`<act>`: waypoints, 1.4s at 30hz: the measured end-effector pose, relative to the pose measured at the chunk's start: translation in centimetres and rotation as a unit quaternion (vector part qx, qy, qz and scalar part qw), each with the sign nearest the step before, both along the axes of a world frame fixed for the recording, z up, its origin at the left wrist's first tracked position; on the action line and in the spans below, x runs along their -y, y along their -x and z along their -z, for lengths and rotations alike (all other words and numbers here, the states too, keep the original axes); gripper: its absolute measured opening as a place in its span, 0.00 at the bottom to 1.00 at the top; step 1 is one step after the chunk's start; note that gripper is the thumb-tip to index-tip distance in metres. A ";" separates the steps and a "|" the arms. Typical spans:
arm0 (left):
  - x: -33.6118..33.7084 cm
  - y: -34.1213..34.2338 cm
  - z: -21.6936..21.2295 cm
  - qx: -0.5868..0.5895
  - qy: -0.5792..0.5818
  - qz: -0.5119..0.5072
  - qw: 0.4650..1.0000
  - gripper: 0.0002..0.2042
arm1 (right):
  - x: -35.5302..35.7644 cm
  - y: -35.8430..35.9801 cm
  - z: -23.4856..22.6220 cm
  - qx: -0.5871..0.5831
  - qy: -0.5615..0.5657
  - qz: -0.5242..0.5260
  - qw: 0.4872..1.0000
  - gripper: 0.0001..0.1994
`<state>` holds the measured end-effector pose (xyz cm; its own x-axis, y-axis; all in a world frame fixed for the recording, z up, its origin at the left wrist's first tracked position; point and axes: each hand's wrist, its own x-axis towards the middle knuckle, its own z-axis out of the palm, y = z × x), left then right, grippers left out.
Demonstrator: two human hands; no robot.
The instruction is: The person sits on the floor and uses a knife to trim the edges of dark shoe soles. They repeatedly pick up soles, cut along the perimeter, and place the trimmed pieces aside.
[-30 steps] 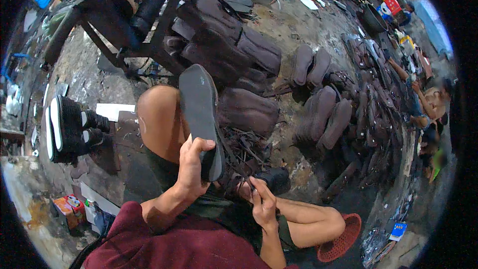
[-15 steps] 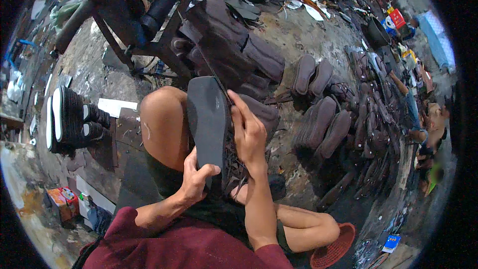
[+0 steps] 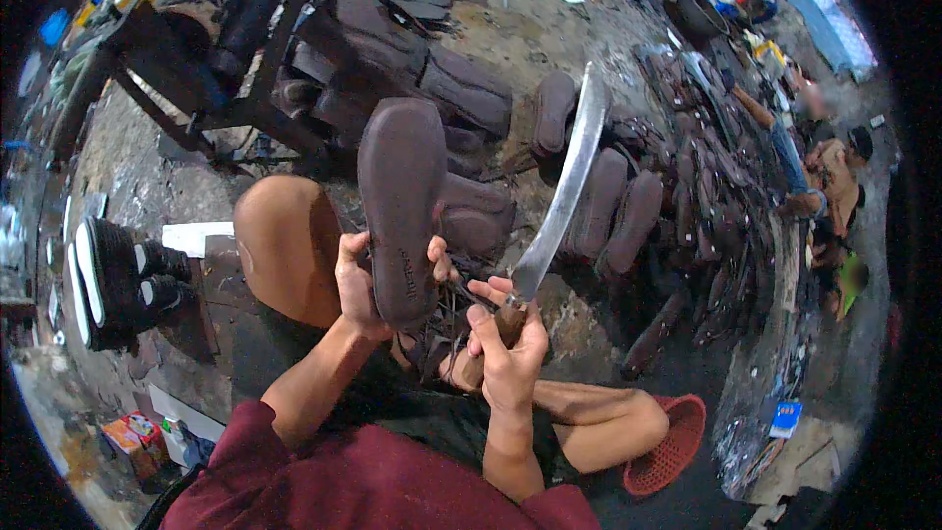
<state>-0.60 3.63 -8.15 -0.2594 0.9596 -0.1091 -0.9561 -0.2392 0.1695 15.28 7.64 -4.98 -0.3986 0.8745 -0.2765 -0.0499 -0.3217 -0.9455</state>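
Note:
My left hand (image 3: pixel 359 296) grips a brown shoe sole (image 3: pixel 400 162) in front of my raised knee, its fingers wrapped around both edges. The sole's smooth brown face is toward me, toe end pointing away. To its right, my right hand (image 3: pixel 510 361) is closed around the short handle of a knife (image 3: pixel 567 198). The long, curved metal blade points up and away, apart from the sole. Behind the sole lies another brown sole (image 3: pixel 479 211), partly covered. Dark straps hang below the sole by my hands, though what they belong to is unclear.
Piles of brown soles (image 3: pixel 466 88) lie ahead, with more soles (image 3: pixel 633 221) and a long heap of dark straps (image 3: pixel 721 206) to the right. A black metal stand (image 3: pixel 167 54) is far left, black-and-white sandals (image 3: pixel 93 280) at left. Another person (image 3: pixel 834 172) sits far right.
The sole has been turned from its dark underside to its brown face. My right hand has drawn back from the sole's edge, and the knife blade now stands clear on the right.

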 end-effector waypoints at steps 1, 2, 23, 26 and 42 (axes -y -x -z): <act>-0.5 -0.5 -0.4 0.002 0.023 -0.004 1.000 0.37 | 0.0 -0.2 0.0 0.012 -0.020 0.003 1.000 0.20; -0.8 -1.0 -0.5 0.004 0.046 -0.010 0.999 0.37 | -0.1 -0.3 0.0 0.024 -0.039 0.005 0.999 0.20; -1.5 -1.8 6.5 -0.273 0.291 0.015 0.917 0.26 | -23.0 -5.2 13.2 0.574 -0.262 0.193 0.751 0.25; -1.2 -1.7 6.2 -0.279 0.300 -0.008 0.912 0.24 | -20.8 -3.4 15.8 0.500 -0.431 0.249 0.708 0.23; -1.5 -1.4 7.9 -0.352 0.386 -0.091 0.848 0.15 | -11.0 1.6 17.4 0.164 -0.113 0.113 0.973 0.11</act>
